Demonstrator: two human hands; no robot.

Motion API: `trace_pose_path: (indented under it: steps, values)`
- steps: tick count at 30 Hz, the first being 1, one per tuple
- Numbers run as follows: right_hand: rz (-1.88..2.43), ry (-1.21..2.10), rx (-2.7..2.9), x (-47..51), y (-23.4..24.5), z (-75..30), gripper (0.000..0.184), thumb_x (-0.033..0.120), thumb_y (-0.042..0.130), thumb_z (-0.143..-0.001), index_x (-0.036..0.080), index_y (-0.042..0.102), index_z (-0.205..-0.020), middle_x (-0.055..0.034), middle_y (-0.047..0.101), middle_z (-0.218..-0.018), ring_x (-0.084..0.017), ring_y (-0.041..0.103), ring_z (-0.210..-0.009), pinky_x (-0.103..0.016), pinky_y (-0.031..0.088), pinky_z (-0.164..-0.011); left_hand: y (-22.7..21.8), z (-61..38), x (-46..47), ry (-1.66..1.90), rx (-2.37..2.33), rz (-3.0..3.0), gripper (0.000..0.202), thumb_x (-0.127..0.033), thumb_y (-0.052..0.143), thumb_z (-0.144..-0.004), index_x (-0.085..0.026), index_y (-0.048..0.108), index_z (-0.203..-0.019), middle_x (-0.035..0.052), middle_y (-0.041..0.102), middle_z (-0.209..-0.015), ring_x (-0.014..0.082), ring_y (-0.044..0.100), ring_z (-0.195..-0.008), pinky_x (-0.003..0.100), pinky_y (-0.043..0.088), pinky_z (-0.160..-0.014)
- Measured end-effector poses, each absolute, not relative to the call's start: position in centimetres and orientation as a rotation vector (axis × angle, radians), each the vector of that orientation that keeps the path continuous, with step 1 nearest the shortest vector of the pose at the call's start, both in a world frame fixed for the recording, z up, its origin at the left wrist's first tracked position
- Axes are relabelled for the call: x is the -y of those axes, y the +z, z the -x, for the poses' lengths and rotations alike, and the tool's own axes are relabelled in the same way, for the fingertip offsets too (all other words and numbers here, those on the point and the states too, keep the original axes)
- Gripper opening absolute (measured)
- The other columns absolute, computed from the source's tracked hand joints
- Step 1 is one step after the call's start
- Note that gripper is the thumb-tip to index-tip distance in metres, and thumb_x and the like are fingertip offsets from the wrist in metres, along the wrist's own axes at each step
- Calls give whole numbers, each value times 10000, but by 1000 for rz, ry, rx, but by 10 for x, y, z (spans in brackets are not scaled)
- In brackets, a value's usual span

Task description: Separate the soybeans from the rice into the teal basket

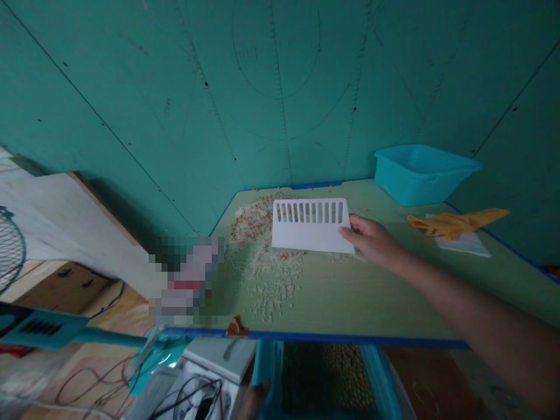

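A white plastic panel [311, 236] with a row of slots along its upper edge stands tilted on the table, among scattered grain. My right hand [365, 236] grips its right end, thumb on the near face. Pale small grains [273, 286] spread out in front of and left of the panel, and orange-brown kernels [251, 219] lie mixed with white ones behind it. Low in the view, my left hand [255, 399] is dark and partly cut off, closed at the left rim of a blue bin [269, 373]. That bin sits below the table's front edge and holds yellowish kernels [345, 373].
A turquoise basin [426, 178] stands at the table's back right, near an orange cloth [457, 223] lying over something white. A pixelated object [188, 283] is at the left edge. Cables [96, 379], a white box [223, 356] and a fan [11, 251] are lower left. A green wall rises behind.
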State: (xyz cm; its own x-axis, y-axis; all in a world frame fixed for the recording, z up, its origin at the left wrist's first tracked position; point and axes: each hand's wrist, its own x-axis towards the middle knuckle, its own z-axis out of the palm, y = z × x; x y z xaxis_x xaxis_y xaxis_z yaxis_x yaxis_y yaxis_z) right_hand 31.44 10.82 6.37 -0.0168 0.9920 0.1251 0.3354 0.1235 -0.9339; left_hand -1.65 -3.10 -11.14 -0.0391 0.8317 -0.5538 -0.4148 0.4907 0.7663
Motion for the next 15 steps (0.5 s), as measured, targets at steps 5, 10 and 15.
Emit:
trace_pose_path:
  steps: [5, 10, 15]
  values:
    - [1279, 1025, 1533, -108, 58, -311, 248, 329, 534, -829, 178, 635, -998, -102, 709, -994, -222, 645, -881, -382, 503, -826, -111, 21, 29, 941, -1426, -620, 149, -337, 801, -513, -276, 667, -529, 40, 701, -505, 407, 674, -974, 415, 543, -849]
    - [1291, 1037, 1487, -108, 59, -310, 242, 324, 535, -826, 182, 622, -1001, -105, 694, -1017, -226, 635, -915, -381, 495, -840, -108, 16, 28, 902, -1461, -665, 224, -435, 822, -469, -277, 671, -517, 43, 723, -529, 408, 703, -854, 464, 541, -858]
    - [1295, 1128, 1494, -107, 61, -308, 188, 312, 550, -817, 189, 620, -940, -85, 686, -948, -215, 621, -869, -379, 489, -823, -103, 11, 26, 919, -1437, -662, 387, -509, 833, -409, -265, 743, -696, 16, 686, -449, 415, 710, -800, 483, 547, -847]
